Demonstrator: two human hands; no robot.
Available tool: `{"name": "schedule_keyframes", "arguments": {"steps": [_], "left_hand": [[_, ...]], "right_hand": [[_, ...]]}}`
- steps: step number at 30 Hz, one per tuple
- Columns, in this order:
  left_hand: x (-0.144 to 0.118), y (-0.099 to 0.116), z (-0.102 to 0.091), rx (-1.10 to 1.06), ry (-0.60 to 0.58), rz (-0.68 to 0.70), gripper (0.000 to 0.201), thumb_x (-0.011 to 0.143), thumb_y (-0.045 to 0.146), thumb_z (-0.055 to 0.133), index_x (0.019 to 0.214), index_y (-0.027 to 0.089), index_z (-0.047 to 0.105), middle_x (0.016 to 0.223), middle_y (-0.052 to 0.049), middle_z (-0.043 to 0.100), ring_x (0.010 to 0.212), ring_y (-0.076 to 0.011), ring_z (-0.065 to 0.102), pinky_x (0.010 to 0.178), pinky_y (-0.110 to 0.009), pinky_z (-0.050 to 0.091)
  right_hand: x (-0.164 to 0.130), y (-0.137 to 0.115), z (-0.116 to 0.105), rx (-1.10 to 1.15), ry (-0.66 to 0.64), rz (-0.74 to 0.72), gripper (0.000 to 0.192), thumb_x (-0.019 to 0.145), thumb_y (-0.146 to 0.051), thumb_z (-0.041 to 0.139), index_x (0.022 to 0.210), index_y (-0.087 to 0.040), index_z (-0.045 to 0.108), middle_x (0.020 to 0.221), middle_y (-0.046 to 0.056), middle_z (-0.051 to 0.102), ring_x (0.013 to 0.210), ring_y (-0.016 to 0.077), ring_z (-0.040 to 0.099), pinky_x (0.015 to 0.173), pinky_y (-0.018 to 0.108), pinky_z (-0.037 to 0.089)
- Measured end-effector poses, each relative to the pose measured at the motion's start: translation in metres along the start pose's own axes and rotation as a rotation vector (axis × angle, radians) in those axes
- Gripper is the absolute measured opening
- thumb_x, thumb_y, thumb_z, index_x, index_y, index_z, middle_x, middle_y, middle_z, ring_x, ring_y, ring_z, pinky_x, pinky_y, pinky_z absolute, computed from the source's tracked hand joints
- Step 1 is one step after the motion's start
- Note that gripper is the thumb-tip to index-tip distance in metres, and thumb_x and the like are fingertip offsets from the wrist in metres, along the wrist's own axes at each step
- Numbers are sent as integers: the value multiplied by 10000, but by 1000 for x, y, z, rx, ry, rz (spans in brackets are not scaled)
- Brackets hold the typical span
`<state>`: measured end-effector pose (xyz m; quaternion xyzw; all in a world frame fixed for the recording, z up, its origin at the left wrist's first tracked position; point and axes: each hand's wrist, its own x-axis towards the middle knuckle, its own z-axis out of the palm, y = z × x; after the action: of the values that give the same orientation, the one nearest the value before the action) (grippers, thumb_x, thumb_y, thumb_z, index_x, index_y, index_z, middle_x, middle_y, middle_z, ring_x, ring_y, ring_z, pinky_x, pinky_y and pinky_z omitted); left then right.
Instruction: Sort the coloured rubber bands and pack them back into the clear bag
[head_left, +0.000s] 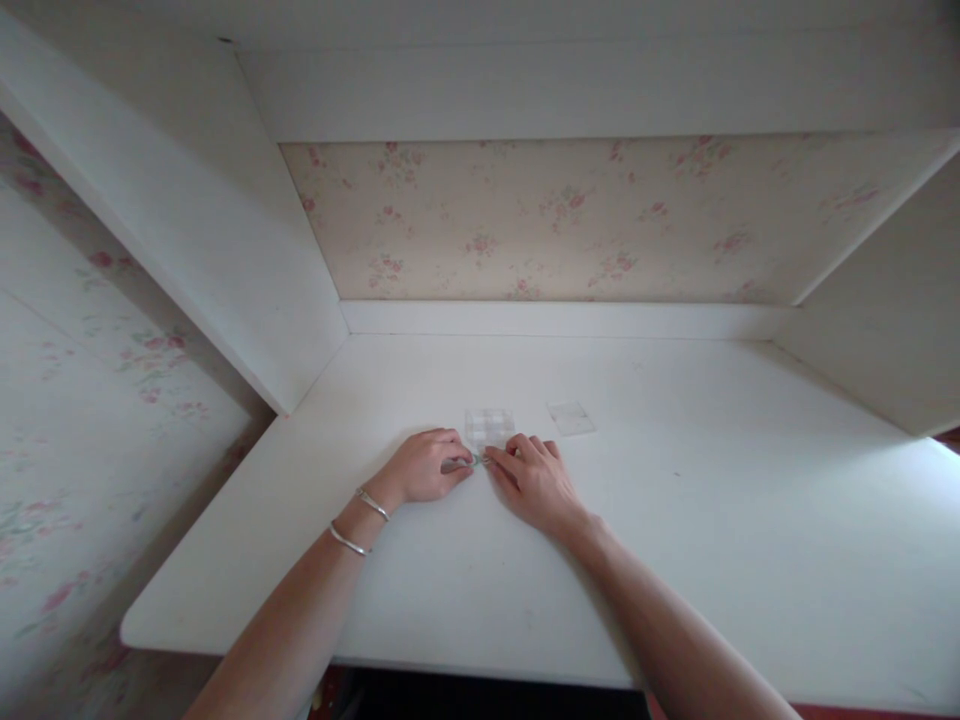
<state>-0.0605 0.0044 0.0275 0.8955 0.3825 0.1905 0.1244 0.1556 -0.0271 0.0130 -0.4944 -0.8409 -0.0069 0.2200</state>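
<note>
"Where did the small greenish-white piece (479, 460) lie?"

"Between the two hands, right at the fingertips, just above the white desk (720, 560) or touching it; I couldn't tell which."

"How was the left hand (431, 467) set?"

"In a narrow pinch, thumb and fingers closed on the piece's near end, two silver bracelets (349, 541) on that wrist."

"And the right hand (536, 482)?"

"Its fingertips met the other end, thumb and finger close together. Whether they gripped it, I couldn't tell."

"Anything near?"

"A clear gridded box (489, 424) lay just beyond the fingertips, and a flat clear square (571, 418) lay apart, to its right."
</note>
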Motion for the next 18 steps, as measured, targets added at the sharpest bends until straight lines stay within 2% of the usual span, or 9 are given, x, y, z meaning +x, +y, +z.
{"name": "schedule_keyframes", "arguments": {"steps": [5,18], "left_hand": [[1,0,2,-13,-45,-25,164,831,330,562,895,261,696,860,-23,630,800,-157,587,761,-274,469],[3,2,10,-46,-31,-43,215,892,277,476,829,223,674,830,-20,618,749,-135,567,698,-250,440]], "right_hand": [[0,0,1,16,-10,-5,251,919,-324,458,1107,-305,623,942,47,555,838,161,481,759,313,271],[0,2,4,60,10,-26,218,907,-294,479,1003,-280,675,917,43,559,848,162,475,785,318,273]]}}
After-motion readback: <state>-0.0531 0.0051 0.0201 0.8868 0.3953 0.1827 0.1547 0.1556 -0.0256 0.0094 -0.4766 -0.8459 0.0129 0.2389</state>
